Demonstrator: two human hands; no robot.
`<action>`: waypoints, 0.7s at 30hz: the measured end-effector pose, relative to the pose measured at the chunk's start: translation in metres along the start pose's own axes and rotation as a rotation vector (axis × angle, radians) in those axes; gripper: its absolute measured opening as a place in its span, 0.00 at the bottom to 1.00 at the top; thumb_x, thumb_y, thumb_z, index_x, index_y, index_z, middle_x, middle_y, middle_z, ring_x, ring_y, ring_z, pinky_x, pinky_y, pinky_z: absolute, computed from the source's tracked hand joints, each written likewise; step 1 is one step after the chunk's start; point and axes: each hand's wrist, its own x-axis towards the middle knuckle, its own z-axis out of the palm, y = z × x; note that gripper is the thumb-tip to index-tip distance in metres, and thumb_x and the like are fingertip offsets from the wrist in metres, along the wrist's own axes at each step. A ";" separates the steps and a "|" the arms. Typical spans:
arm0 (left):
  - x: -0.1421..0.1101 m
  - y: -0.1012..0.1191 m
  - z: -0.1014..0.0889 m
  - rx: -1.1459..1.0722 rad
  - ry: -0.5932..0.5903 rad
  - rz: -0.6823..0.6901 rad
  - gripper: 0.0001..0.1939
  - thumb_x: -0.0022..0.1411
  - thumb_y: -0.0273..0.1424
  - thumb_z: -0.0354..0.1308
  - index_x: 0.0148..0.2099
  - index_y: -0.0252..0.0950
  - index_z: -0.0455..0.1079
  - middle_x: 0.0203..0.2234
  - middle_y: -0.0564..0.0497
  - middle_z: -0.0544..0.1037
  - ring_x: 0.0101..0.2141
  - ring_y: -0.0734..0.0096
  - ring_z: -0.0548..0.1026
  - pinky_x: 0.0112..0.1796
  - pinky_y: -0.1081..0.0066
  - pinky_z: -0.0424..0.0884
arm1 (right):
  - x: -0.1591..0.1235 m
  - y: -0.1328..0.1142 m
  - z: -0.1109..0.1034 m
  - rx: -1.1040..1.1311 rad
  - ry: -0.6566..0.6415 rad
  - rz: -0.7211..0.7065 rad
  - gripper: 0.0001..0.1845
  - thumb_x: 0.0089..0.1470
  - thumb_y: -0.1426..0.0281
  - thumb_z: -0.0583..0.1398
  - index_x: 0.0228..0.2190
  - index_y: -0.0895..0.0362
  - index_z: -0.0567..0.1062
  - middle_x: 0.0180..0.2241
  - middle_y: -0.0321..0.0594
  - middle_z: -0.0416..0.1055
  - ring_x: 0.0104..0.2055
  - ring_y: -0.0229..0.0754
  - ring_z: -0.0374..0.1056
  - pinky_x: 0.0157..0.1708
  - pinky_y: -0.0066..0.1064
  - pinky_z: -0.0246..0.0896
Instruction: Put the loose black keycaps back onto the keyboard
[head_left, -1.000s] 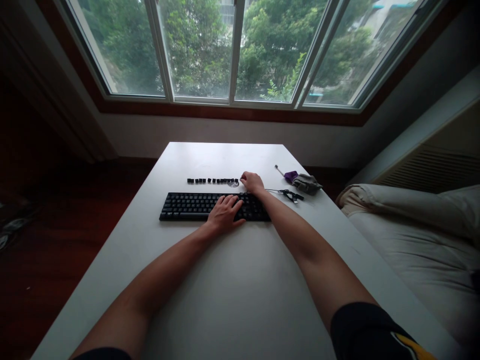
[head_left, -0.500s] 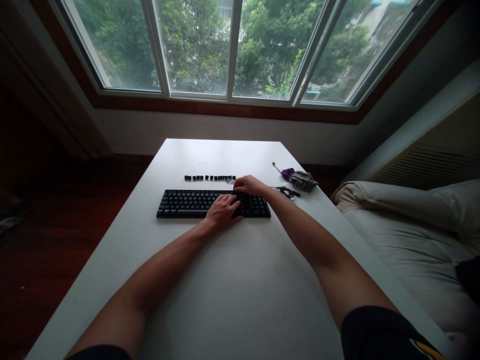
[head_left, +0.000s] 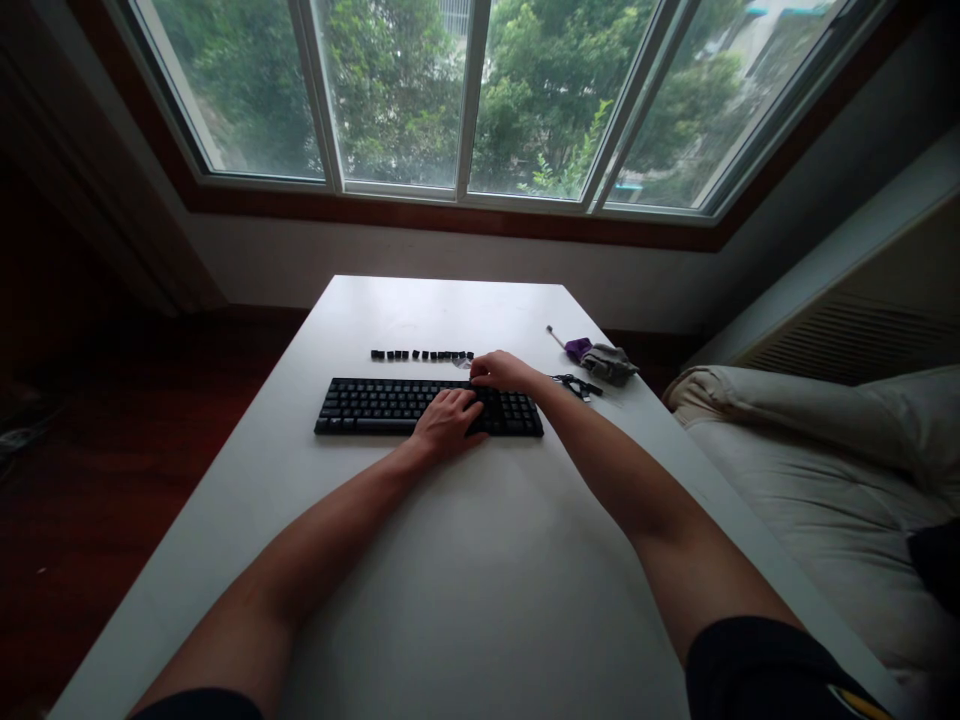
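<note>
A black keyboard [head_left: 375, 405] lies flat across the white table. My left hand [head_left: 448, 420] rests on its right-of-middle part, fingers stretched over the keys and thumb apart, near the front edge. My right hand [head_left: 499, 371] is at the keyboard's back edge, its fingers bent together in a pinch; what is between the fingertips is too small and hidden to make out. Behind the keyboard runs a row of several loose black keycaps [head_left: 424, 355]. A small clear or shiny piece [head_left: 461, 364] lies between that row and my right fingertips.
To the right on the table [head_left: 450, 560] lie a coiled black cable [head_left: 576, 385], a grey cloth [head_left: 611, 364], a purple cloth [head_left: 577, 348] and a thin brush-like stick [head_left: 553, 335]. A pale cushioned seat [head_left: 795, 450] stands beyond the right edge; a window [head_left: 465, 110] is ahead.
Both hands stay at nearly the same places on the keyboard. The whole view has shifted very slightly; no object has visibly moved.
</note>
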 end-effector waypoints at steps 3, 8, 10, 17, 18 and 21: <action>0.000 0.000 0.000 0.003 0.007 0.004 0.24 0.63 0.45 0.61 0.57 0.38 0.70 0.55 0.40 0.71 0.55 0.50 0.68 0.56 0.51 0.64 | 0.000 -0.003 0.000 -0.054 -0.002 0.006 0.08 0.55 0.68 0.63 0.37 0.55 0.81 0.35 0.35 0.79 0.34 0.37 0.69 0.34 0.25 0.54; 0.000 0.000 0.000 0.013 0.020 0.020 0.24 0.63 0.45 0.62 0.56 0.37 0.70 0.54 0.40 0.72 0.55 0.50 0.69 0.55 0.52 0.64 | 0.000 -0.008 0.004 -0.199 -0.006 0.018 0.08 0.58 0.65 0.62 0.38 0.54 0.79 0.37 0.37 0.78 0.37 0.40 0.70 0.33 0.26 0.53; 0.000 0.000 0.000 0.015 0.017 0.038 0.23 0.64 0.44 0.61 0.55 0.37 0.70 0.53 0.40 0.72 0.54 0.50 0.69 0.55 0.53 0.64 | -0.001 -0.012 0.006 -0.248 -0.009 0.021 0.09 0.59 0.65 0.62 0.39 0.54 0.79 0.39 0.38 0.78 0.39 0.41 0.71 0.34 0.27 0.54; -0.001 0.003 -0.001 0.007 -0.034 0.153 0.17 0.68 0.39 0.55 0.55 0.38 0.71 0.48 0.43 0.75 0.50 0.55 0.72 0.52 0.57 0.66 | -0.007 -0.025 0.010 -0.373 0.006 0.047 0.11 0.62 0.65 0.59 0.43 0.55 0.78 0.45 0.44 0.77 0.44 0.45 0.73 0.40 0.29 0.58; -0.001 0.003 0.000 0.011 -0.035 0.155 0.17 0.68 0.39 0.55 0.55 0.38 0.71 0.48 0.43 0.76 0.49 0.55 0.72 0.51 0.57 0.66 | -0.007 -0.025 0.009 -0.374 0.002 0.047 0.10 0.63 0.65 0.59 0.43 0.54 0.78 0.45 0.44 0.77 0.45 0.45 0.73 0.41 0.29 0.59; -0.002 0.003 0.000 0.014 -0.035 0.158 0.18 0.68 0.38 0.55 0.56 0.37 0.70 0.48 0.43 0.76 0.49 0.56 0.72 0.51 0.58 0.66 | -0.007 -0.024 0.007 -0.360 -0.020 0.046 0.10 0.62 0.65 0.60 0.43 0.53 0.78 0.45 0.42 0.78 0.46 0.46 0.72 0.42 0.29 0.59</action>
